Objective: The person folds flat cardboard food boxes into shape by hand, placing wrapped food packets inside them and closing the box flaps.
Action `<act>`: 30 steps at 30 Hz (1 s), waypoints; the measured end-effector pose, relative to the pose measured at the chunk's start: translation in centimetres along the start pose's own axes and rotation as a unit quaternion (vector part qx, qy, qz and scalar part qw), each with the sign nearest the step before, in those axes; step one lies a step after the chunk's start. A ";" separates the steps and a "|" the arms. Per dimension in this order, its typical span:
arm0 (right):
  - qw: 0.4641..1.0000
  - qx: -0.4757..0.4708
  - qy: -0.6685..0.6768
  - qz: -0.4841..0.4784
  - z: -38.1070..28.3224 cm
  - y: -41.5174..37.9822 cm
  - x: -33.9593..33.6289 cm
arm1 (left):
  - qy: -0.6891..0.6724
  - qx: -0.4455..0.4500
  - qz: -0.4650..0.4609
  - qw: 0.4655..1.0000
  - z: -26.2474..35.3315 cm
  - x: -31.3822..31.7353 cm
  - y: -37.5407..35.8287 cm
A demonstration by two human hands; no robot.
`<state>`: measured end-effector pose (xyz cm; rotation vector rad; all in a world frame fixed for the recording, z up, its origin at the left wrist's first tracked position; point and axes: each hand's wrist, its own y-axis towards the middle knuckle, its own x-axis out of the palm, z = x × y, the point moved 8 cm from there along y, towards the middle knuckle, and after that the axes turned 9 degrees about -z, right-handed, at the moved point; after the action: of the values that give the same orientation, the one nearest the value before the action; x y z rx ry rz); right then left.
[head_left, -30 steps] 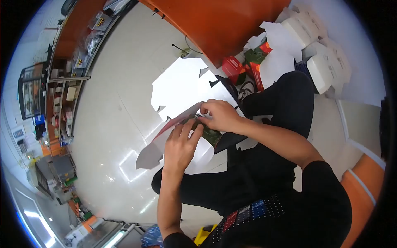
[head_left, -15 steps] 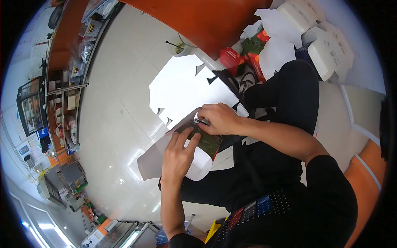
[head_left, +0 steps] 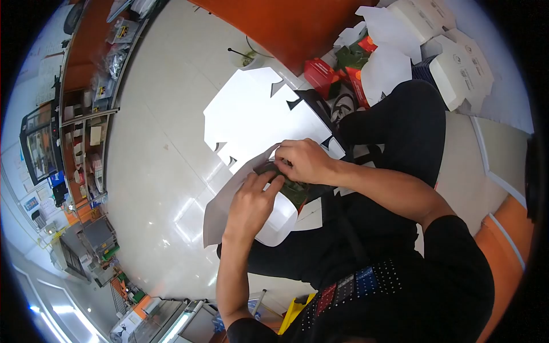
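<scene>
A partly folded cardboard box (head_left: 277,223), white with a dark green and red printed panel, rests over my lap. My left hand (head_left: 251,200) bends over it from the left, fingers curled onto the edge by the green panel. My right hand (head_left: 303,162) pinches the same box a little higher, at a raised grey-white flap (head_left: 216,220). The fingertips meet close together and partly hide the fold between them. Just beyond, a flat white die-cut cardboard sheet (head_left: 251,117) with notched edges lies on a dark support.
Red and green folded boxes (head_left: 321,77) and white cartons (head_left: 463,71) are piled at the upper right near my shoe. An orange panel (head_left: 269,28) stands behind. Shelves (head_left: 86,126) line the left side. A small plant pot (head_left: 243,59) sits on the tiled floor (head_left: 154,148).
The box's large flap has swung up and inward, standing more upright. My left fingers have moved slightly right, closer to my right hand, covering more of the green panel.
</scene>
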<state>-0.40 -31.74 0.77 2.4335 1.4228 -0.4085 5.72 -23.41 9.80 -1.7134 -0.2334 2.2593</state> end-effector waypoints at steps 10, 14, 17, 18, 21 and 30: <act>0.997 -0.069 0.008 -0.033 -0.5 -0.1 0.2 | -0.136 -0.124 0.047 0.982 3.5 -0.3 -2.0; 0.993 -0.058 -0.011 -0.105 -0.9 0.0 0.6 | -0.135 -0.175 0.132 0.966 4.5 2.7 -3.3; 0.978 -0.087 -0.008 -0.187 -1.6 -0.6 0.4 | -0.166 -0.198 0.178 0.950 4.6 3.4 -4.0; 0.974 -0.094 0.009 -0.204 -1.6 -1.0 0.4 | -0.176 -0.208 0.187 0.944 4.7 3.6 -4.3; 0.960 -0.112 0.033 -0.256 -2.1 -1.5 0.7 | -0.198 -0.230 0.190 0.934 4.3 3.7 -5.0; 0.955 -0.075 -0.007 -0.286 -2.3 -2.6 2.6 | -0.222 -0.209 0.147 0.941 4.1 5.4 -7.6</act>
<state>-1.23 -27.62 1.60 1.8633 2.0597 -0.4156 1.51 -14.26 8.28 -1.4601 -0.6326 2.9812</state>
